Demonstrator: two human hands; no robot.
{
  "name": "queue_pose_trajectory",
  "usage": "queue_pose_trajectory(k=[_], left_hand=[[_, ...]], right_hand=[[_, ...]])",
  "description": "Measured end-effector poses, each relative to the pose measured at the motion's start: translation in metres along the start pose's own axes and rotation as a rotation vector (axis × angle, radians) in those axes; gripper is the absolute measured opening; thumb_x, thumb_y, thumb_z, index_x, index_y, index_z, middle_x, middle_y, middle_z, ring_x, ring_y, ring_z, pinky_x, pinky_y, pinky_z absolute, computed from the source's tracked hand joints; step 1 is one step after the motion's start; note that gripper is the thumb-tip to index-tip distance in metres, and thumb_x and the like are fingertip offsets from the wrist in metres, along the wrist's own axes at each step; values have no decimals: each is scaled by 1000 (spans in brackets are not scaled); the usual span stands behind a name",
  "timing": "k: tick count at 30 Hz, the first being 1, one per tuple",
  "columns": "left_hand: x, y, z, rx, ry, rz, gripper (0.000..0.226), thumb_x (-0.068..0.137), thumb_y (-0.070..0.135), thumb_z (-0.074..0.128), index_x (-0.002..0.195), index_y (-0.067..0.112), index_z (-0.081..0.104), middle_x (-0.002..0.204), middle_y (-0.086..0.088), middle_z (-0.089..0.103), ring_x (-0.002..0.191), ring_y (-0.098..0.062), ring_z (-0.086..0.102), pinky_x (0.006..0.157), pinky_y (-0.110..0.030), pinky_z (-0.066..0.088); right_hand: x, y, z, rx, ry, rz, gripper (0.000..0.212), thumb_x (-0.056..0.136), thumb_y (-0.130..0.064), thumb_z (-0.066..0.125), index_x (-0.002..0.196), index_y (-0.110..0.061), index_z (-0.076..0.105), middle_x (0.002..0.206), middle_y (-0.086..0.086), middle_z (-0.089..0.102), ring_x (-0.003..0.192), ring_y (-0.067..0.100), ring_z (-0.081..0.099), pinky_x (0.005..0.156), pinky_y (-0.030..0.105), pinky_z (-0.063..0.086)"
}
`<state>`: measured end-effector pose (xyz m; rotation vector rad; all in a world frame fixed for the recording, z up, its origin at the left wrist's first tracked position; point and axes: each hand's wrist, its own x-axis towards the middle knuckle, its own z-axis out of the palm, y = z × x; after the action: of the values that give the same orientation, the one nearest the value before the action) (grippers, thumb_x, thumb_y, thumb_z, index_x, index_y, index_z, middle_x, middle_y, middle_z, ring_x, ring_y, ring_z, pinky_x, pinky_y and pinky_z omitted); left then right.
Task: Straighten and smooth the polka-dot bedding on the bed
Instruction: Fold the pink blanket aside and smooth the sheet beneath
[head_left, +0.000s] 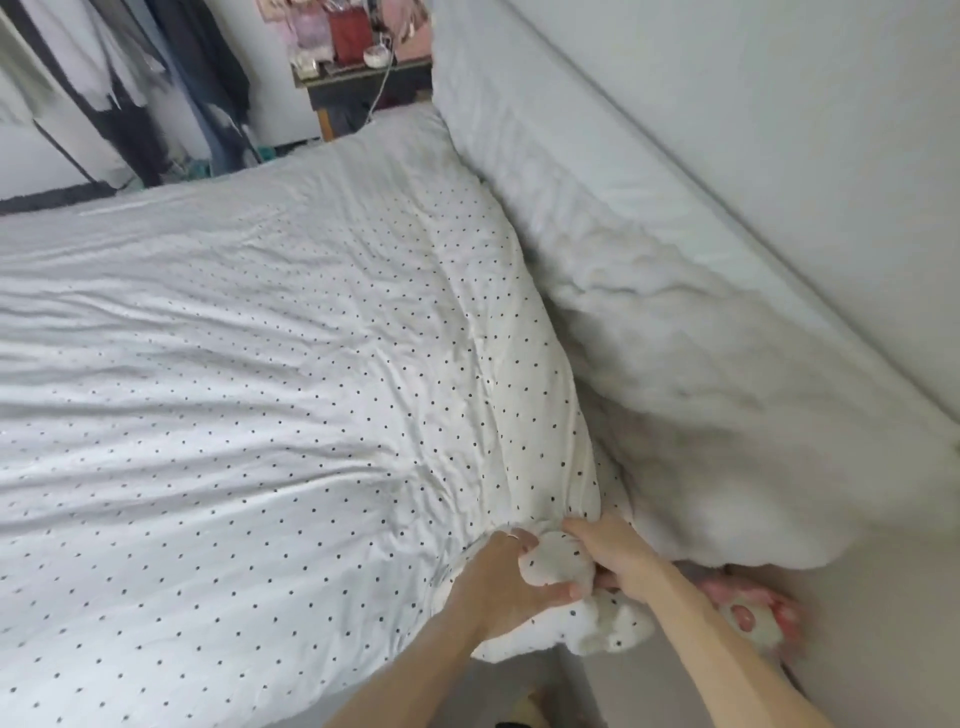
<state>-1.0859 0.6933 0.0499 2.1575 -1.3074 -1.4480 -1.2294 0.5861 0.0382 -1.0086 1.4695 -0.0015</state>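
A white polka-dot duvet (270, 395) covers most of the bed, with shallow wrinkles running across it. Its near right corner (558, 566) is bunched into a lump at the bed's edge. My left hand (501, 582) grips that lump from the left, thumb curled under it. My right hand (615, 553) holds the same corner from the right, fingers tucked into the fabric. A loose fold of dotted fabric (613, 631) hangs below both hands.
A plain white padded cover (675, 322) lies crumpled along the wall on the right. A pink and white object (753, 618) lies by my right forearm. Clothes (156, 88) hang beyond the bed, next to a small cluttered table (358, 73).
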Motion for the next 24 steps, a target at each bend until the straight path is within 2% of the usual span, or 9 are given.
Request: queue_pose_trajectory(k=[3,6,8,10,12,16,19,21,24], left_hand=[[-42,-12,-22,-44,29,6,111,44,93,60,134,31,42,129,14,45,117,-10,51,93,-30,43],[-65,-30,-52,-5,-5,22,91,56,76,69,129,25,48,118,6,56,108,-19,58,87,-36,50],[-82,-50,-72,71,40,-50,82,64,57,69,131,19,41,105,2,59,92,-22,58,72,-33,48],[-101,-90,-103,96,90,-78,72,73,43,64,133,15,36,101,-3,60,83,-24,56,64,-34,47],[-114,-120,-132,75,111,-68,56,78,33,60,127,16,42,103,-7,61,88,-28,60,69,-37,53],[-140,-191,-190,21,178,-33,35,83,22,52,118,19,47,106,-11,62,96,-33,61,74,-37,51],[-160,-246,-228,-4,208,-27,39,86,21,48,125,21,46,111,-12,63,97,-33,60,77,-38,50],[-176,-286,-257,-11,226,-8,45,86,20,47,132,23,45,113,-11,64,99,-33,61,76,-35,49],[-196,-322,-287,-26,247,9,42,85,16,45,126,21,50,110,-9,65,94,-30,59,72,-31,43]], right_hand=[[-32,-20,38,7,-84,13,22,82,-29,75,93,-10,76,82,10,78,74,27,76,61,37,61],[-55,-43,89,-36,-98,-34,21,84,-26,75,93,-8,75,85,13,78,84,30,75,81,49,61],[-70,-56,125,-52,-121,-45,20,85,-21,71,97,-4,72,87,19,76,80,33,75,77,52,61],[-85,-70,175,-100,-127,-64,29,82,-26,72,101,-5,69,84,21,76,73,32,75,68,47,63],[-95,-84,211,-195,-100,-83,41,75,-38,74,102,-8,67,78,15,77,70,29,76,62,38,62],[-111,-112,294,-378,8,-178,50,61,-57,71,89,-15,73,68,2,76,63,19,75,64,35,61],[-126,-130,361,-446,91,-257,55,53,-61,68,88,-18,65,63,-3,74,54,12,72,50,29,58],[-137,-146,410,-456,165,-299,58,52,-62,67,90,-20,56,68,-3,73,49,10,70,43,28,56],[-147,-167,456,-469,220,-310,68,63,-61,63,109,-14,48,83,-1,68,67,15,72,50,31,58]])
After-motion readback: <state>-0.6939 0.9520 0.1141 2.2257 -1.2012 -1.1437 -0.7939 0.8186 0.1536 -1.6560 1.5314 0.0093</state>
